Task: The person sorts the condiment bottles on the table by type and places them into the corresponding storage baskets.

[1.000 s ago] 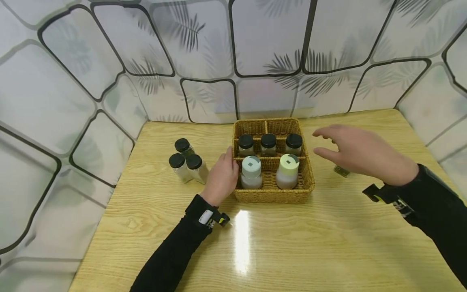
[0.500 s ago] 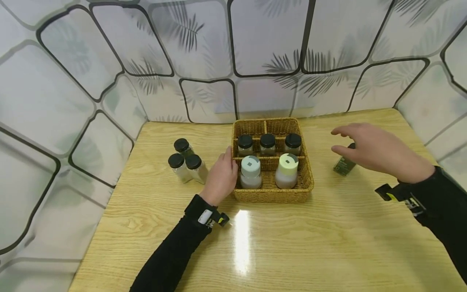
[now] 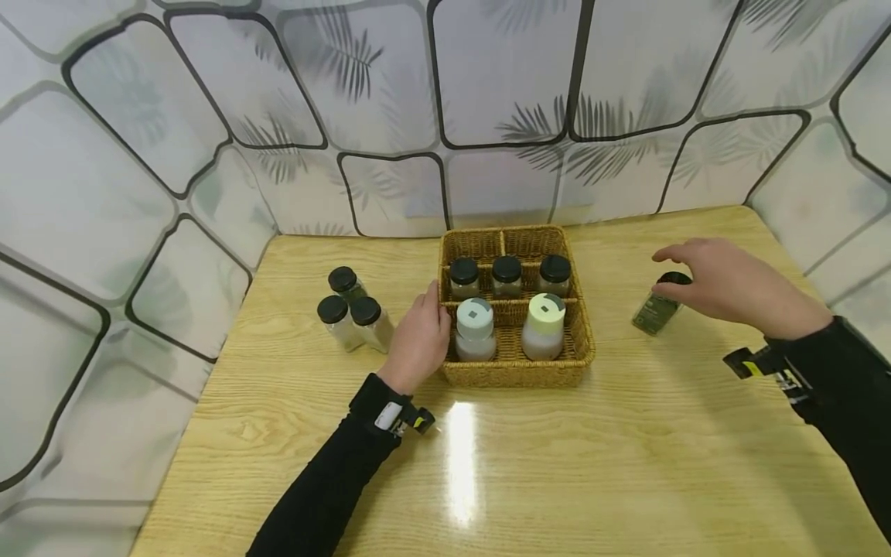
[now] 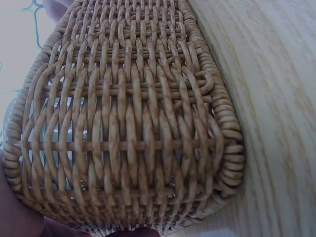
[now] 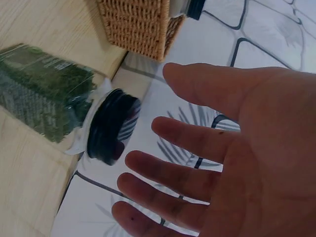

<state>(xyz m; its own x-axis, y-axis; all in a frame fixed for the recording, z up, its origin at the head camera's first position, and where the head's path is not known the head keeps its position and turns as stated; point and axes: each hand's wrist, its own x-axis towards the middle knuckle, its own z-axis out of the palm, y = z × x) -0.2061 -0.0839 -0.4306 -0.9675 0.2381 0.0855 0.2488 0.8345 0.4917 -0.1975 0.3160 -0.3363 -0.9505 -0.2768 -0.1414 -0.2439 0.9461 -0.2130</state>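
My left hand [image 3: 418, 340] holds the left wall of a divided wicker basket [image 3: 515, 377], its thumb by the rim. The left wrist view is filled by the basket's woven side [image 4: 128, 113]; little of the hand shows there. On the right, my right hand [image 3: 731, 286] hovers beside and partly over a spice jar [image 3: 654, 313] with a black lid. The right wrist view shows green dried herbs in that jar [image 5: 49, 94]; the spread fingers [image 5: 173, 168] are apart from its lid [image 5: 111, 126].
Inside the basket, several black-lidded jars [image 3: 506, 271] stand in the middle row. A pale-blue-capped bottle [image 3: 476, 329] and a yellow-capped bottle [image 3: 544, 329] stand in front. More black-lidded jars [image 3: 355, 309] cluster left of my left hand. A patterned fabric wall [image 3: 501, 182] borders the table behind.
My right hand has moved right, away from the basket. The herb jar, mostly hidden under it before, now shows standing on the table. My left hand stays at the basket.
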